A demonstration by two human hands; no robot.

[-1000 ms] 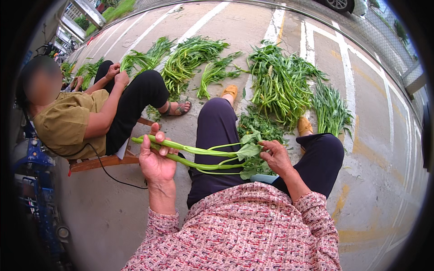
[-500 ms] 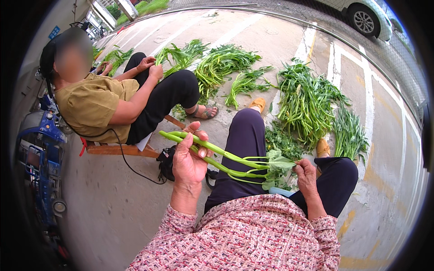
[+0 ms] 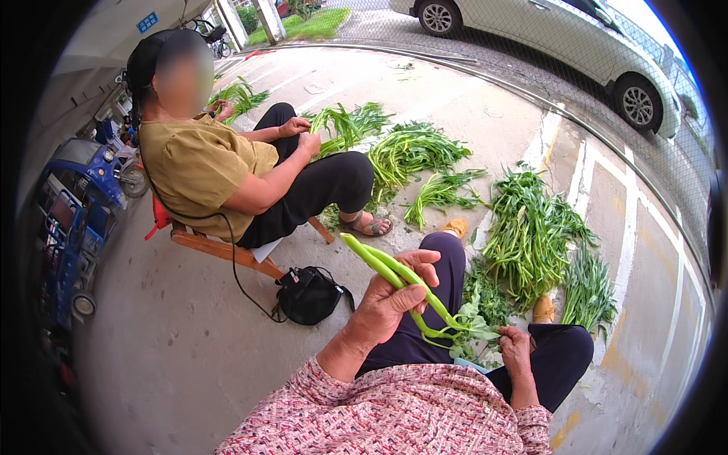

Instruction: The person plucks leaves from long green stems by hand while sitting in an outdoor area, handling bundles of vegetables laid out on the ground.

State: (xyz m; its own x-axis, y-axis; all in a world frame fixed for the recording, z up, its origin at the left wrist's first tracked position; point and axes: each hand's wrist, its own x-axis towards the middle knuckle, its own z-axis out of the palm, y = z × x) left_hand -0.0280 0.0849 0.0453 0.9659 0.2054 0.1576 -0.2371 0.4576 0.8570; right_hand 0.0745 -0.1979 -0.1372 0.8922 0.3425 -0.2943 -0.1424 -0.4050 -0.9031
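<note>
Left hand (image 3: pixel 385 305) closes around two thick green stems (image 3: pixel 370 258), thumb on one side and fingers on the other, bare ends slanting up past the grip. Right hand (image 3: pixel 516 350) pinches narrowly at the edge of the leaves (image 3: pixel 476 326) on their lower end, over the dark trousers (image 3: pixel 449 256). Held so, the stems are probably kept steady, with the leafy end near the right fingers. One large pile of greens (image 3: pixel 531 239) lies on the pavement (image 3: pixel 189 349) by the feet, likely for easy reach; loose leaves (image 3: pixel 485 288) lie just beside it. Upper left, a blue sign (image 3: pixel 147 22) carries pale marks too small to read.
</note>
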